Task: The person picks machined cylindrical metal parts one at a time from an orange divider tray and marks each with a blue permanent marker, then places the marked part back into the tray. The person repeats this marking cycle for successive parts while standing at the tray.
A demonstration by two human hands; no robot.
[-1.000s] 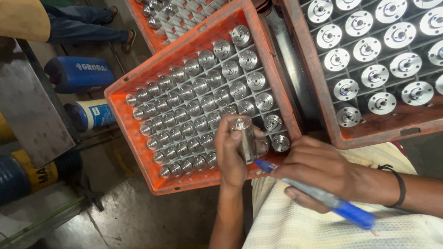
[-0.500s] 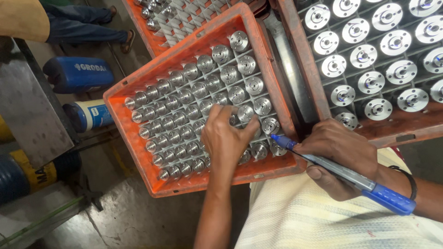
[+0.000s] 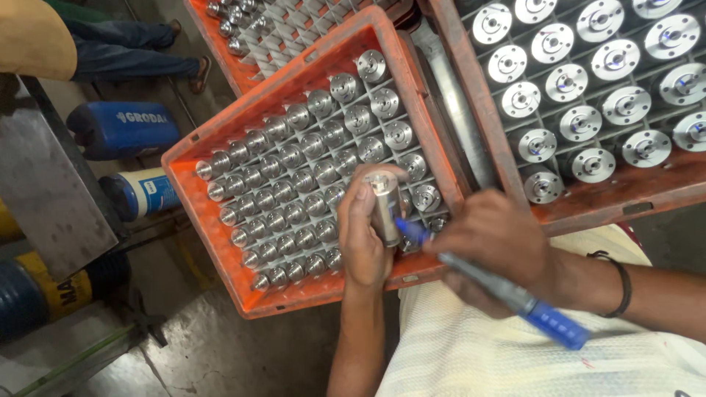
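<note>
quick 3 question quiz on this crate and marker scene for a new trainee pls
1. True or false: the left hand holds a metal cylinder lifted above the orange crate.
2. What does the right hand hold? A) blue marker B) wrench C) rag
3. Fill in: the marker tip touches the ___ of the cylinder.

Key
1. True.
2. A, the blue marker.
3. Side.
</note>
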